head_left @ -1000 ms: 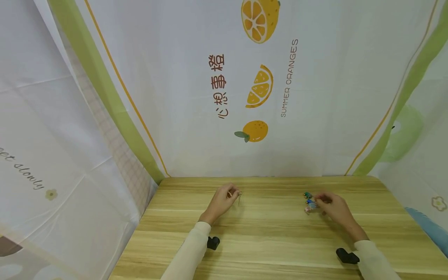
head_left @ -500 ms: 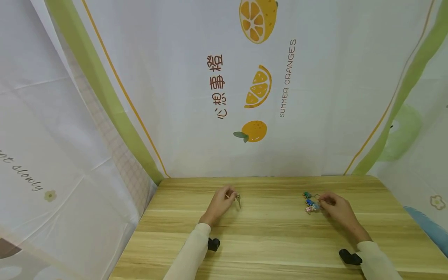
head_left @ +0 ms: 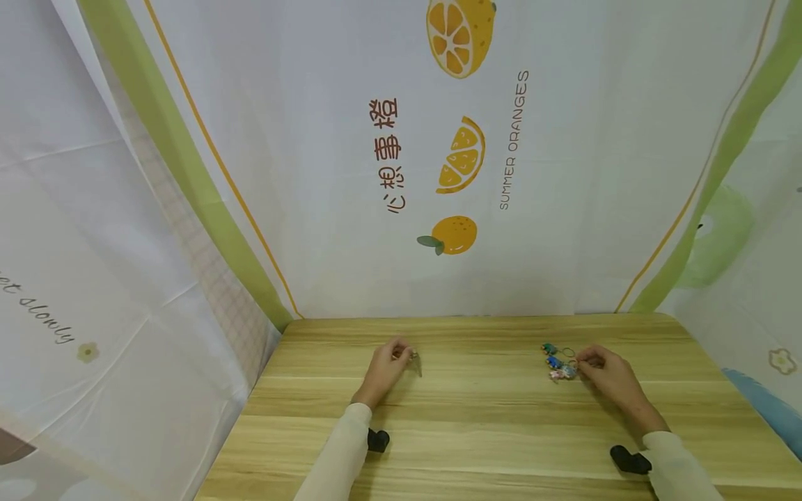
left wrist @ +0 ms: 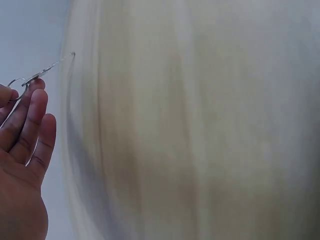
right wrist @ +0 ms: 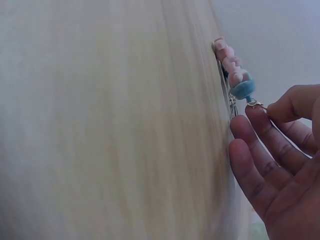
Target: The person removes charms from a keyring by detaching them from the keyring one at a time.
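Observation:
My left hand is over the left half of the tabletop and pinches a split ring between thumb and finger. A metal key dangles from that ring, its tip pointing away from the fingers. On the right, my right hand pinches the metal clasp of a keychain charm, a small pink figure with a light blue part. Just left of those fingers lie a green charm and a blue charm, with a thin metal ring near the green one. The other right fingers stay extended.
The wooden table ends at the back against a white curtain printed with oranges. Curtains hang along both sides too. Black wrist mounts sit beside both cream sleeves.
My left hand has drawn a little to the left with the key hanging from it. The right hand has shifted slightly right with the pink-and-blue charm, away from the green and blue ones.

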Demonstrator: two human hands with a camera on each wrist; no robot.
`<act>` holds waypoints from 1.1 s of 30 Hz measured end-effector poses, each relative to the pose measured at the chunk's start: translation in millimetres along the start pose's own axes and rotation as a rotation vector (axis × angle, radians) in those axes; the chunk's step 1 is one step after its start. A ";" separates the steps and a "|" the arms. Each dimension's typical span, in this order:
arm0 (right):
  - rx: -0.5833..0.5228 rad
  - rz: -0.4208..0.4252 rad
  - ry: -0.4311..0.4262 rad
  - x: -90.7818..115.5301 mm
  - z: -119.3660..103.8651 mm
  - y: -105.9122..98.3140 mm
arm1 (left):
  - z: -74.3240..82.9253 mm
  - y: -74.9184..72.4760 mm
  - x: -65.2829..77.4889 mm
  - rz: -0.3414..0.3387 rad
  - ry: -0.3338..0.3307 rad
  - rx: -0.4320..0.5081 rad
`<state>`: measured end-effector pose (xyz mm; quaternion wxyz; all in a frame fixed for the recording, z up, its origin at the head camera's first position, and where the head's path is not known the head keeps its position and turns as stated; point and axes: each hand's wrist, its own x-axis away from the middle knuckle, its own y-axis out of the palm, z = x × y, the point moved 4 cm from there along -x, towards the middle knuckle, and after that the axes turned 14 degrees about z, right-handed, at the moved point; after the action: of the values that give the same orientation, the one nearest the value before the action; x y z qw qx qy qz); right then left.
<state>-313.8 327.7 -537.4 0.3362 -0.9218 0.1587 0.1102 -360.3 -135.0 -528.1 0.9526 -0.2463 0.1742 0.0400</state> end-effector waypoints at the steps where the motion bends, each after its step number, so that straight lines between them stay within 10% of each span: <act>1: 0.001 0.002 0.002 -0.2 0.2 -0.3 | -1.4 -1.1 0.2 0.002 -0.009 -0.002; 33: 0.147 0.003 -0.002 -3.9 18.3 -7.0 | -19.4 -6.6 -2.1 0.073 -0.064 -0.241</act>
<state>-316.6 345.6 -545.8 0.4031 -0.8942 0.1673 0.0995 -367.2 -150.1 -540.2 0.9190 -0.3512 0.1465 0.1034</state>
